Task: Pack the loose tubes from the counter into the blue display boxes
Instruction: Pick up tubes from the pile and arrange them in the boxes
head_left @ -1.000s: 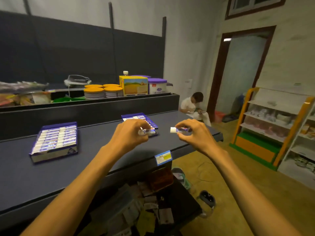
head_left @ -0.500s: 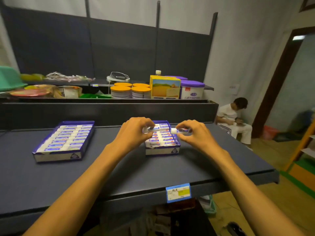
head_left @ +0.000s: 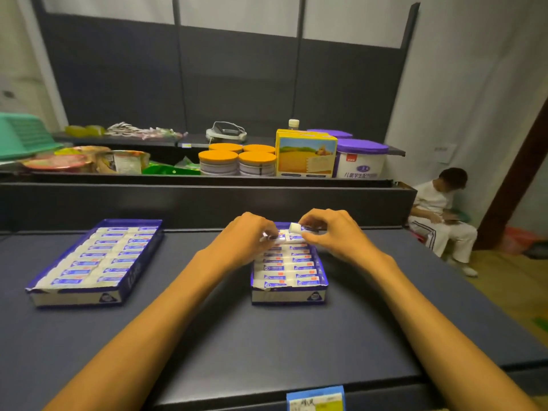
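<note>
Two blue display boxes lie on the dark counter [head_left: 237, 336]. The right box [head_left: 289, 296] holds rows of white and blue tubes; both hands hover over its far end. My left hand [head_left: 243, 238] holds a small tube [head_left: 274, 238] low, just above the back rows. My right hand [head_left: 332, 232] pinches another tube [head_left: 296, 227] with its white cap pointing left. The left box [head_left: 80, 298] is packed with tubes and stands apart from both hands.
A raised shelf behind the counter carries orange-lidded tins [head_left: 237, 161], a yellow carton [head_left: 305, 155], a purple-lidded tub [head_left: 360, 160] and a green basket [head_left: 23, 137]. A person in white [head_left: 439, 215] sits at the right. A price tag [head_left: 315, 398] hangs on the counter's front edge.
The view swung left and down toward the counter. Both hands carried their tubes forward and lower, from in front of the right box to over its far end.
</note>
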Demonstrator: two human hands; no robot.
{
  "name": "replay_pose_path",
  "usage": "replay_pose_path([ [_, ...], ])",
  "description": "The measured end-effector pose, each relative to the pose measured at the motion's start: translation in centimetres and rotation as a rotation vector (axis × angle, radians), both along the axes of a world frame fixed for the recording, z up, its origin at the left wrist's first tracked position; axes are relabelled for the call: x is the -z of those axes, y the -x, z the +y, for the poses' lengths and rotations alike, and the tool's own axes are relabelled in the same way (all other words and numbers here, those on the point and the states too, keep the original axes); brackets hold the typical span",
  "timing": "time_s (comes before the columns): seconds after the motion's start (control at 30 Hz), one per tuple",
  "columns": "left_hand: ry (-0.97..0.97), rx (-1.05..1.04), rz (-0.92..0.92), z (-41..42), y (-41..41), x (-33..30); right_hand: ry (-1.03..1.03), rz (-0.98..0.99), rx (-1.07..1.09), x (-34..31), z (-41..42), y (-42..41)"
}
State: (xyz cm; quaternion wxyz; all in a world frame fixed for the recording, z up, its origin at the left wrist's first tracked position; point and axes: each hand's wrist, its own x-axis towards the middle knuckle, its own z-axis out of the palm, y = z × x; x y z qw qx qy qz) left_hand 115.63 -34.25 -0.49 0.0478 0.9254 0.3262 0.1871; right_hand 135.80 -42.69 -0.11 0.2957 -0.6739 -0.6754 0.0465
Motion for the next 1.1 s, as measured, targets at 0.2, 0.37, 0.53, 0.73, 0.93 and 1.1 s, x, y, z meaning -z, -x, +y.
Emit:
replay_pose_path([
  [0.2,-0.047,-0.046,0.156,-0.6,-0.4,-0.3,0.076,0.007,-0.097,0.0,1.0,-0.4],
  [0.37,-0.077,-0.059,0.182,-0.6,-0.4,-0.2,0.122,-0.029,-0.123,0.1,1.3,-0.2],
  [0.53,-0.052,-0.066,0.177,-0.5,-0.3,0.0,0.147,-0.112,-0.125,0.0,1.4,-0.1],
  [0.73,-0.047,-0.051,0.164,-0.4,-0.3,0.0,0.165,-0.231,-0.118,-0.3,1.5,0.3],
  [0.93,-0.045,-0.048,0.162,-0.2,-0.4,0.2,0.205,-0.284,-0.120,-0.5,1.5,0.6],
  [1.1,-0.053,-0.046,0.173,-0.4,-0.5,0.0,0.200,-0.310,-0.120,-0.6,1.4,0.6],
])
